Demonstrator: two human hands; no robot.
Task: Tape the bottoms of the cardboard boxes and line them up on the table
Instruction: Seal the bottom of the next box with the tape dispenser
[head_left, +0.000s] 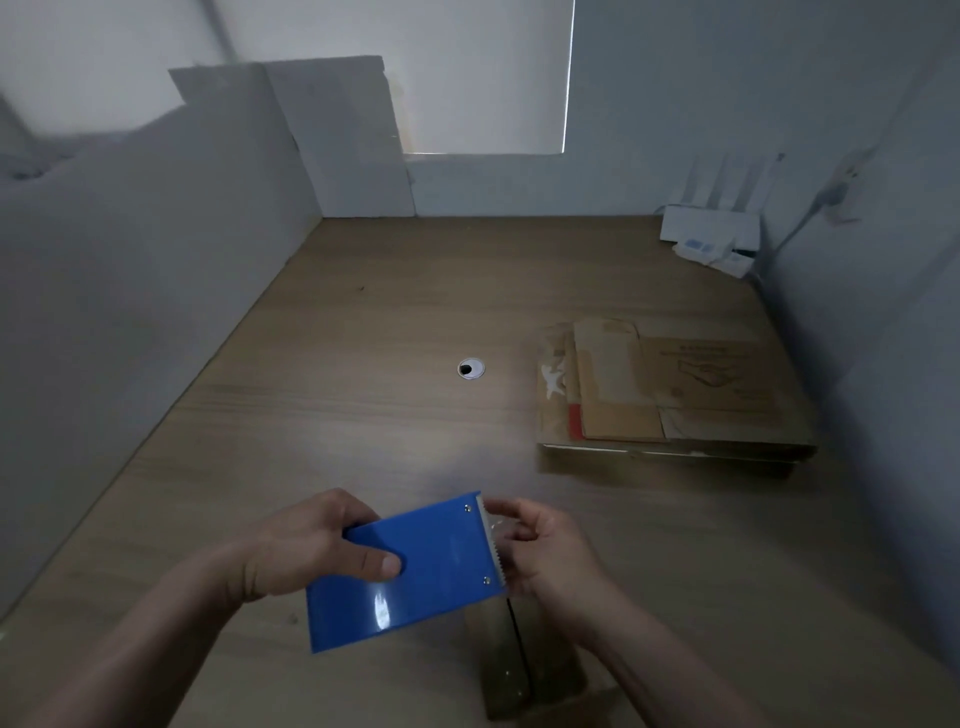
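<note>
The left hand is gripping a blue tape dispenser low over the near part of the table, thumb pressing on its flat face and fingers wrapping round the far edge. The right hand is curling in at the toothed blade, and it seems to be pinching the loose end of clear tape there, though the glare is making that hard to confirm. The flattened cardboard boxes are lying in a stack well to the right, close to the right-hand wall, with none folded up or taped yet. They are likely light and fairly stiff while flat, floppy at the flaps, so taking hold along a folded edge looks best; the tape is thin and sticky, and fingers are safest kept off the teeth. A brownish object is sitting just under the dispenser, too dim to identify. A cable hole is sitting mid-table and a white router is standing in the far right corner. Bare wood is stretching left and ahead, giving room for a row of boxes.
</note>
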